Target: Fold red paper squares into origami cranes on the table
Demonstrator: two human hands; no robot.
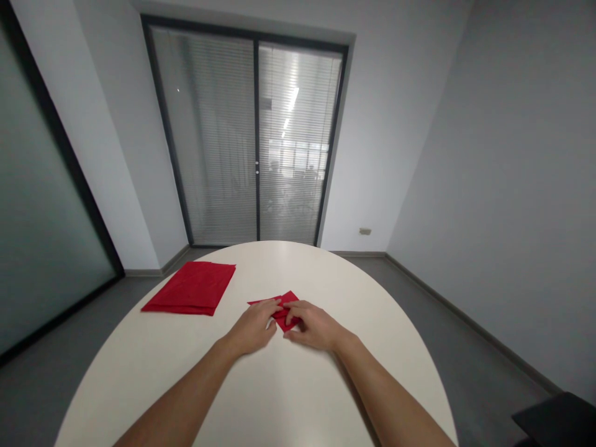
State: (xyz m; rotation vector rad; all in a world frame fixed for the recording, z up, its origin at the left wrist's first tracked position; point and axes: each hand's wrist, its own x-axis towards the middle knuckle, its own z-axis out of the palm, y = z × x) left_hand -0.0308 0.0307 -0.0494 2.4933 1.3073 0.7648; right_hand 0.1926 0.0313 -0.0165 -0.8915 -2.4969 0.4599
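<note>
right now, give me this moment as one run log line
left hand: touching small red piece | right hand: touching same piece | larger red layered piece: apart, left side of white table

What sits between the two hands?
A small, folded-looking red piece, with the left hand and right hand both touching it; shows in the head view.

The walls were pale and plain, with grey skirting above a grey floor. At the far side stood a dark frame with two glazed panels, blinds across both; bright light streaks showed through the right one. A greenish panel stood at left, a round white table in front, and a black object, partly cropped, at lower right.
</note>
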